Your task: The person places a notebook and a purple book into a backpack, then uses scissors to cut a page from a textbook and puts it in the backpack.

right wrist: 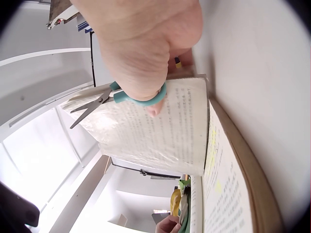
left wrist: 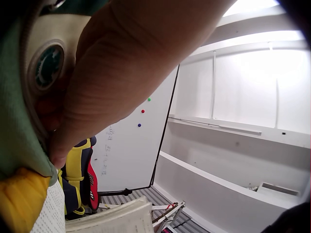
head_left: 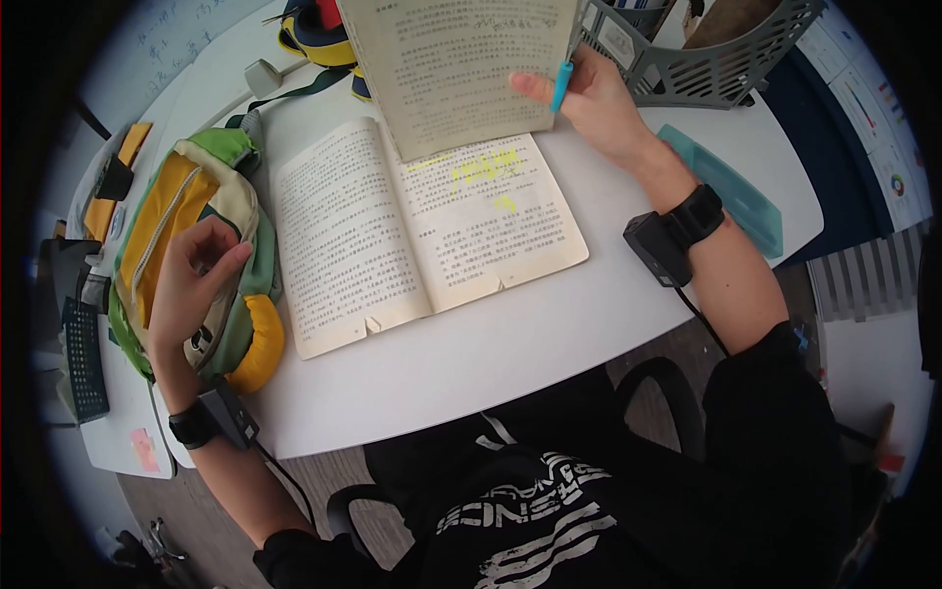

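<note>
Head cam: even, moderate light, soft shadows, heavy fisheye, black corners, small print hard to read. L wrist cam: blown-out glare up top R, near skin dark + soft. R wrist cam: bright, overexposed patch at L, sheen on raised pages [right wrist: 146,131], dark corners.

My left hand [head_left: 191,285] curls its fingers [head_left: 208,234] loosely; my right hand [head_left: 601,110] (the higher one) pokes its thumb [head_left: 532,88] out.
</note>
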Demonstrator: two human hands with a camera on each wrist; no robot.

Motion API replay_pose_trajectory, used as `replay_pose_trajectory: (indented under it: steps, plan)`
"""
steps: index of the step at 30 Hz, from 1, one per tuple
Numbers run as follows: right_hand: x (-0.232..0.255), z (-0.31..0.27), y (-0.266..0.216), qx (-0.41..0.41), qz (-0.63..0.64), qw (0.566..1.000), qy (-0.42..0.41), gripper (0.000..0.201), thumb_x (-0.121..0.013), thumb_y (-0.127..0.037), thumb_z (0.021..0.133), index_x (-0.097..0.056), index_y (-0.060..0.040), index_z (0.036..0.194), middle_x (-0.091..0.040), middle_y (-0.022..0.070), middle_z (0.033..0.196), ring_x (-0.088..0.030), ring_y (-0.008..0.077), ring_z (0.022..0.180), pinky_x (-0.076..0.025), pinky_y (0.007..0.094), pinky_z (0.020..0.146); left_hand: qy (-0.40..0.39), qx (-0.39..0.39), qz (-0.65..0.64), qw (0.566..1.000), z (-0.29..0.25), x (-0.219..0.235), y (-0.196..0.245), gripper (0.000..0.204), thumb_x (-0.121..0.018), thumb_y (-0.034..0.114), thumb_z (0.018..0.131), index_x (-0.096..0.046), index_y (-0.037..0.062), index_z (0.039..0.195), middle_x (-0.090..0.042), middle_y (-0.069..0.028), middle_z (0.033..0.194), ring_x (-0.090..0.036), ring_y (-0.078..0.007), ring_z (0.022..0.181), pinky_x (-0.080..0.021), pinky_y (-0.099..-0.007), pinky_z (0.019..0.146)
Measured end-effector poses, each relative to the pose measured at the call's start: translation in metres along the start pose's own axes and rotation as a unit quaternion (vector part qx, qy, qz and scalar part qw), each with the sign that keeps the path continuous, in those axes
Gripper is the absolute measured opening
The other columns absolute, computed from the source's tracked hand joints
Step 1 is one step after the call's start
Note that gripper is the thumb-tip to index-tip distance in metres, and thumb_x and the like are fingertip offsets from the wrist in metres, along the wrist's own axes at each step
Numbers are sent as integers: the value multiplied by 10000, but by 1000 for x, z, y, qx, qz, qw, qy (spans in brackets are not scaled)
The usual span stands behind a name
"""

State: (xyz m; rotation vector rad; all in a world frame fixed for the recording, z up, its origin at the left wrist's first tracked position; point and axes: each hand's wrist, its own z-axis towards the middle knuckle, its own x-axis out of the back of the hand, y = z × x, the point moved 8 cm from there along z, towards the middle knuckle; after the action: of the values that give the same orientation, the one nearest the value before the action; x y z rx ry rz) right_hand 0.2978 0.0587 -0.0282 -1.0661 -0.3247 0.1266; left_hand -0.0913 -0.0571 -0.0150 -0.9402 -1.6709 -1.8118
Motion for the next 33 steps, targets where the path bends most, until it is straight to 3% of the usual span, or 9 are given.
replay_pose_trajectory:
  steps: [33]
  plan:
    - [11, 1, -3, 19, -39, 999, 31, 433, -788, -228, 888, -606, 3, 1206, -698, 83, 1103, -653, 134, 1008, -513, 288, 921, 5, -10, 1, 1000, 0, 0, 3, 199, -723, 139, 912, -574, 36, 831, -536, 55, 737, -474, -25, 694, -368, -210, 638]
